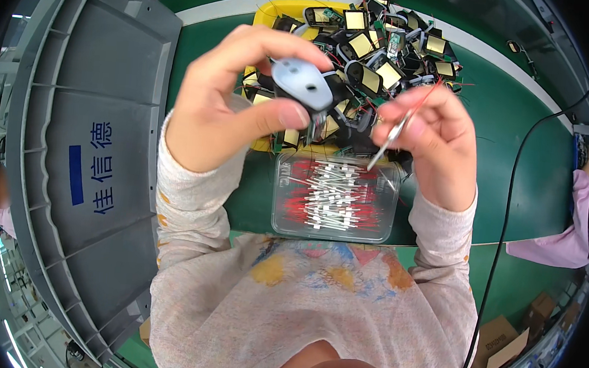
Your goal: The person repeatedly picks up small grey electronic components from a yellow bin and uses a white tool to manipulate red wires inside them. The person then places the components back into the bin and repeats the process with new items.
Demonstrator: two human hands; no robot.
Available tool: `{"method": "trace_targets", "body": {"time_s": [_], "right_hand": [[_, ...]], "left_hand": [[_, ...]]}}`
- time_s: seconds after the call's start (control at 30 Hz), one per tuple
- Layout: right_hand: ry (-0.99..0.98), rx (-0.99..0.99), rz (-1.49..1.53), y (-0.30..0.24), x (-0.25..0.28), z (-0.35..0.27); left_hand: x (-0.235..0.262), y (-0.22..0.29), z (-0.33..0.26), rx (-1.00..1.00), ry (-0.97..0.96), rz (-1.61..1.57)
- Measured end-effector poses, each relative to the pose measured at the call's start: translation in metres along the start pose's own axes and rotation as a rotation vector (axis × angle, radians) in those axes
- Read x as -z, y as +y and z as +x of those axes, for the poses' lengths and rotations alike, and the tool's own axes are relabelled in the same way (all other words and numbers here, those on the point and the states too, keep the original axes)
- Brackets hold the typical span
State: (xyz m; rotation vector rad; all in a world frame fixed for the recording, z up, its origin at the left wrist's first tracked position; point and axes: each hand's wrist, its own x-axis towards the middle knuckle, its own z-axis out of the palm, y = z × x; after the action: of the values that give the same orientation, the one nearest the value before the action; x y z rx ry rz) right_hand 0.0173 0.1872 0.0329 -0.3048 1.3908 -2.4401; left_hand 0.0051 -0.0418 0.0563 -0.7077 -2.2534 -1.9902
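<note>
My left hand (228, 99) grips a small oval grey-blue plastic housing (302, 84) between thumb and fingers, its smooth face with a dark hole turned up. To its right, my right hand (433, 136) pinches a slim white part with red wires (397, 131), its pale end pointing down and left. The two hands are apart, raised over the bench. Below them stands a clear plastic box (278, 214) holding many similar white parts with red wires. My right fingers are slightly blurred.
A yellow tray (270, 12) behind my hands is heaped with dark housings (365, 79) bearing pale yellow pads and loose wires. A large grey crate (93, 99) stands at the left. A black cable (518, 156) crosses the green bench (488, 140) on the right, near another person's pink sleeve (560, 236).
</note>
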Motion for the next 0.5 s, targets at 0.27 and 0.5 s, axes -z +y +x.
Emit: {"method": "trace_targets", "body": {"time_s": [0.27,0.5], "right_hand": [[0.060,0.265,-0.106,0.007,-0.010,0.021],[0.029,0.023,-0.193,-0.003,-0.008,0.023]], "left_hand": [[-0.011,-0.006,0.008,-0.160,-0.409,0.220],[-0.013,0.002,0.003,-0.437,-0.154,0.880]]}}
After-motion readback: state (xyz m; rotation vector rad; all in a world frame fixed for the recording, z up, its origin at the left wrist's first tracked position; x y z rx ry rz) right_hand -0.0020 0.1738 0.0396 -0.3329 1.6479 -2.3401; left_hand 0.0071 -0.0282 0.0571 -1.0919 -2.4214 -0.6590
